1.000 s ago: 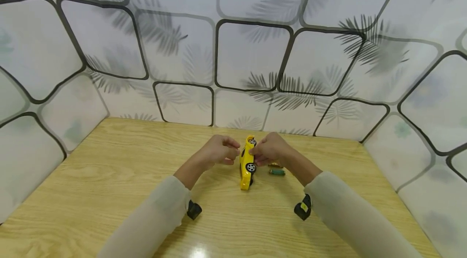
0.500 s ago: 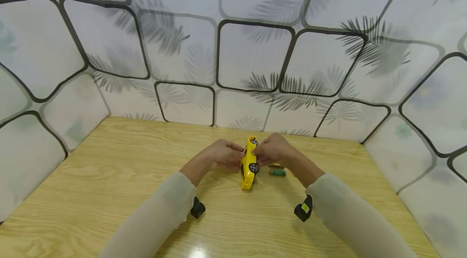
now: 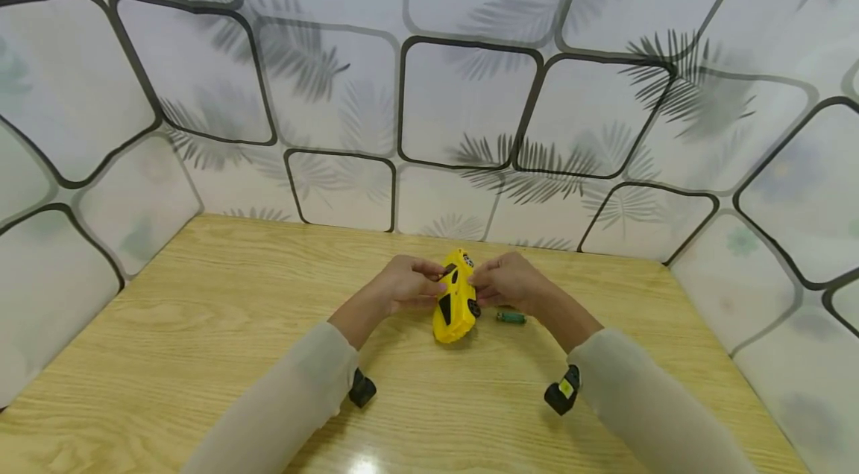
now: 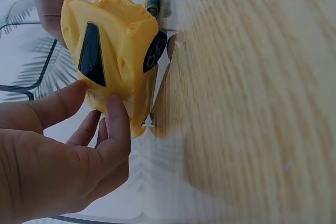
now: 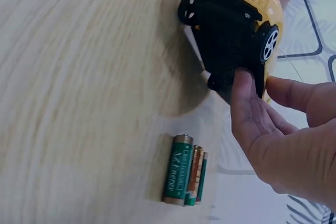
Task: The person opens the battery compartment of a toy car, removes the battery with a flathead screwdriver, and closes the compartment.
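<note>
Both hands hold a yellow toy car (image 3: pixel 456 299) with black windows, tilted above the table with its roof turned toward the left. My left hand (image 3: pixel 406 282) pinches it along the window side; in the left wrist view the thumb and index finger (image 4: pixel 118 121) lie against the yellow body. On the other side my right hand (image 3: pixel 506 280) grips it, thumb on the side and fingertips on the black underside (image 5: pixel 226 35), as the right wrist view shows. Several green and copper batteries (image 5: pixel 178 169) lie beside each other near the right hand.
The light wood table (image 3: pixel 268 370) runs back to a wall (image 3: pixel 443 198) patterned with black outlines and grey leaves. Another patterned wall (image 3: pixel 772 273) borders the right side. A small black camera (image 3: pixel 562 390) sits at the right wrist, and a matching camera (image 3: pixel 362 388) at the left.
My left hand has come in from the left and taken hold of the toy car. The car has rolled from its side, so its roof and windows now show from above.
</note>
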The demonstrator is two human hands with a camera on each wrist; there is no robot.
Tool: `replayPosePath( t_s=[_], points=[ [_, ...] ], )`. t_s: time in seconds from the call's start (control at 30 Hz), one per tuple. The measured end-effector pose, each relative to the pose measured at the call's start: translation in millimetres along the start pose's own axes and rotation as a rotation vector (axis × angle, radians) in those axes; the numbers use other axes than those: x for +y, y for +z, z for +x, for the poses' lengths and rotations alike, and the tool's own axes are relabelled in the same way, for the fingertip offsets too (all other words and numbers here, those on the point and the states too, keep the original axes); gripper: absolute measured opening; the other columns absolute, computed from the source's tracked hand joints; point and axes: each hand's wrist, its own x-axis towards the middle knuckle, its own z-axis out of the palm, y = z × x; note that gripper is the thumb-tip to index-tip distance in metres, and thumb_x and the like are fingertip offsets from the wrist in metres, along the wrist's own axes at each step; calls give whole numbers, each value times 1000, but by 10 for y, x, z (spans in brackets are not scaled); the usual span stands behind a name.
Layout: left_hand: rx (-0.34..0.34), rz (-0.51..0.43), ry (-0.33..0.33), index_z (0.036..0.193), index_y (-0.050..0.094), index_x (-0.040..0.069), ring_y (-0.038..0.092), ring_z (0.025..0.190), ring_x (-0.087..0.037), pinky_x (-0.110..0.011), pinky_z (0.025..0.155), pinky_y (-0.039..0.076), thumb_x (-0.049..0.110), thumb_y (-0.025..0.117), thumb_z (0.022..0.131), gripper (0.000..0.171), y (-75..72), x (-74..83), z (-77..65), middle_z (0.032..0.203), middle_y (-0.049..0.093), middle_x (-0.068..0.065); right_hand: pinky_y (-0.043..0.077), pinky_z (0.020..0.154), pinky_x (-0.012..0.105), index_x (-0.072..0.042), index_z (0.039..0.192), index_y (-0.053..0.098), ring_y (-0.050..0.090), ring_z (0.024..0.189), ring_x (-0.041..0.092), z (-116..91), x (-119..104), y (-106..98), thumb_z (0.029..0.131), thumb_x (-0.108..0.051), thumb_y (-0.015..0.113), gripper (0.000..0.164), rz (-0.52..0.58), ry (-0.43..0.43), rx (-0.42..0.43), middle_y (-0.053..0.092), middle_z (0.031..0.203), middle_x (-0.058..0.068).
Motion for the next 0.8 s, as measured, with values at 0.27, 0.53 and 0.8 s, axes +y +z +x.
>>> replayPosePath(
  t_s=[0.27, 0.53, 0.8],
  points=[
    [51, 118, 65, 129, 66, -1, 69, 104, -26, -32, 85, 60, -10, 73, 89, 42, 6, -26, -16, 125, 63, -17, 62, 79, 36, 7, 125, 66, 71, 81, 19, 17, 95, 4, 103, -6, 61, 26, 26, -4, 16, 73, 102, 15],
    [111, 275, 137, 121, 71, 2, 65, 110, -27, -31, 83, 60, -6, 77, 87, 35, 37, -20, -18, 122, 64, -13, 62, 69, 31, 10, 123, 67, 70, 72, 17, 21, 134, 23, 102, -3, 62, 25, 9, -9, 48, 73, 95, 14],
    [93, 381, 193, 117, 74, 3, 65, 107, -25, -31, 84, 59, -2, 78, 88, 30, 48, -11, -15, 118, 66, -11, 62, 66, 31, 9, 114, 71, 70, 68, 18, 32, 136, 52, 100, 1, 62, 18, -54, 29, 90, 73, 93, 16]
  ],
)
